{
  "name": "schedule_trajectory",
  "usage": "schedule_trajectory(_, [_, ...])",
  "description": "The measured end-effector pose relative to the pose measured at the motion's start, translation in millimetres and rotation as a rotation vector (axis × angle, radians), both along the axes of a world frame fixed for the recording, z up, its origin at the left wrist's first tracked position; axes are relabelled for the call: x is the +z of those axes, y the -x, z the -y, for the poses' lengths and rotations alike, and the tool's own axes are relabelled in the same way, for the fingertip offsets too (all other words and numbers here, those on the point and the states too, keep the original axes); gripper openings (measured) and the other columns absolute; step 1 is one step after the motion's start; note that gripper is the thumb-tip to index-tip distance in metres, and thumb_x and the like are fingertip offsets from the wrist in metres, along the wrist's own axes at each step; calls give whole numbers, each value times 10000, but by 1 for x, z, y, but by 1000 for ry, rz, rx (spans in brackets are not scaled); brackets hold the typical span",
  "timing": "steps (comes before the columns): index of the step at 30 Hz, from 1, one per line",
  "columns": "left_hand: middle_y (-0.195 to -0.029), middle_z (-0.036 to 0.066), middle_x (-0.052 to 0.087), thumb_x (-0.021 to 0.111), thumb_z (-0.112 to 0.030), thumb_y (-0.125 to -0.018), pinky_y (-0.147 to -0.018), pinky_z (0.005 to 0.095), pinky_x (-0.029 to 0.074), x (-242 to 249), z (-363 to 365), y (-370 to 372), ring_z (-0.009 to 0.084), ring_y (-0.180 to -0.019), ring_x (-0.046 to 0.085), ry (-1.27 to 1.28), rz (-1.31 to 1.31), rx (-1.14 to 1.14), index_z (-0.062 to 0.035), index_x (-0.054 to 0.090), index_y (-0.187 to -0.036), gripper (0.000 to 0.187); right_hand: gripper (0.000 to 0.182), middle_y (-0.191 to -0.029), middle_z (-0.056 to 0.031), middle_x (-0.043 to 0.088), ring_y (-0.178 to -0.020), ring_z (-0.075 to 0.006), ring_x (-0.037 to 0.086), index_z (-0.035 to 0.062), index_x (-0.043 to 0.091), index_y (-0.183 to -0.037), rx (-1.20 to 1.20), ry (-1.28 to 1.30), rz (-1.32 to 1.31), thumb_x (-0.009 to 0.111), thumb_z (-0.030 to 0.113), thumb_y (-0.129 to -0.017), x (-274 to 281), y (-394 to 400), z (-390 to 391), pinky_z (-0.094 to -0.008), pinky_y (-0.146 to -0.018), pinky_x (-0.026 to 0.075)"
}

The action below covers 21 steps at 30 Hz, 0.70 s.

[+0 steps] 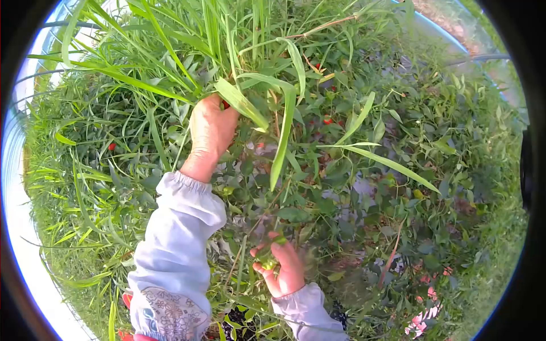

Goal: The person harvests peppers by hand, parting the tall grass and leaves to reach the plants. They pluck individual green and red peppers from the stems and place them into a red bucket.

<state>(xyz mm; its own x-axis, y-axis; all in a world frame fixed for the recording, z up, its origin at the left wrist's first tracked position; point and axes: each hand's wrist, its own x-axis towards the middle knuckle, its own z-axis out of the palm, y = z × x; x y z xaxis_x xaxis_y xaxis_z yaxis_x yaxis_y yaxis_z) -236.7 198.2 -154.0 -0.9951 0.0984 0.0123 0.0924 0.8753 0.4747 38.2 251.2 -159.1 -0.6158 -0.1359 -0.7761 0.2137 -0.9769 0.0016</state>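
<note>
My left hand (213,128) reaches up into the plants, its fingers curled and partly hidden behind a broad grass blade (242,103). Against those fingers shows a small red fruit (226,104), looking like a pepper; how firmly it is held is hidden. Lower down, my right hand (284,266) is closed, thumb and fingers bent around a green leafy piece (267,256). Motion blur keeps its exact kind from showing. Leafy pepper-like plants (293,215) surround both hands.
Tall grass (213,34) rises above my left hand and droops over the plants. More red fruits (327,120) are scattered among the leaves. Light plastic sheeting (17,227) and thin hoops (74,24) border the row. Dark mulch film (364,184) shows between stems.
</note>
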Motion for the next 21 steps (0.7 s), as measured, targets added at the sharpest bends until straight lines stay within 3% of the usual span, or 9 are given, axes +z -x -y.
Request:
schedule_trajectory(2, [-662, 100, 615, 646, -257, -746, -589, 333, 460, -22, 14, 7, 206, -583, 591, -430, 21, 48, -23, 632, -826, 248, 273, -918, -101, 557, -879, -249, 564, 81, 453, -1133, -5, 3, -4, 501, 135, -870, 0, -1, 1, -329, -621, 459])
schedule_trajectory(4, [-653, -26, 567, 614, -125, -770, -423, 235, 426, 4, 19, 2, 93, -502, 531, -747, 259, 231, -51, 615, -800, 79, 274, -917, -102, 558, -878, -249, 564, 81, 453, -1133, -8, 8, -8, 501, 136, -870, -1, -3, 1, -328, -620, 460])
schedule_trajectory(6, [-644, -14, 551, 606, -101, -766, -384, 205, 400, 16, 28, 1, 77, -490, 521, -953, 232, 207, -74, 608, -797, 41, 280, -916, -102, 559, -873, -251, 566, 82, 452, -1140, -34, 24, -25, 501, 138, -870, -2, -5, 2, -331, -618, 460])
schedule_trajectory(8, [-716, 16, 617, 604, -105, -792, -366, 202, 379, 16, 47, 5, 86, -457, 515, -783, 253, 176, -65, 612, -876, 93, 286, -917, -102, 559, -874, -251, 566, 82, 449, -1147, -23, 18, -17, 500, 137, -871, 2, -4, 2, -330, -613, 461])
schedule_trajectory(11, [-647, -18, 551, 609, -96, -767, -407, 212, 383, 32, 45, -9, 60, -524, 512, -762, 238, 171, -50, 609, -825, 74, 297, -918, -103, 560, -871, -249, 568, 81, 447, -1158, -30, 3, -31, 500, 137, -871, 4, -5, 2, -327, -601, 463])
schedule_trajectory(13, [-647, -16, 547, 620, -108, -762, -490, 211, 386, 40, 51, -16, 38, -585, 488, -466, 238, -27, -20, 609, -855, 128, 301, -918, -103, 560, -867, -246, 570, 81, 447, -1162, -38, 0, -55, 500, 136, -871, 6, -5, 1, -323, -595, 465])
schedule_trajectory(16, [-679, -11, 568, 636, -120, -751, -551, 207, 381, 52, 60, -25, 29, -626, 460, -329, 313, -123, 4, 606, -883, 183, 303, -917, -104, 563, -860, -244, 576, 71, 452, -1160, -46, -40, -28, 505, 141, -869, 11, -4, 4, -314, -589, 469])
schedule_trajectory(18, [-747, 16, 606, 639, -132, -759, -524, 211, 432, 50, 65, -22, 65, -595, 525, -588, 537, -58, -22, 609, -924, 201, 298, -912, -101, 567, -853, -242, 582, 69, 460, -1155, -48, -58, -23, 508, 150, -872, 14, -6, 4, -310, -594, 473])
schedule_trajectory(21, [-740, 31, 612, 620, -136, -783, -475, 229, 451, 49, 68, -26, 88, -568, 557, -808, 588, 96, -22, 598, -927, 186, 294, -906, -97, 569, -858, -240, 584, 72, 464, -1151, -63, -36, -31, 513, 143, -870, 15, -8, 9, -307, -589, 474])
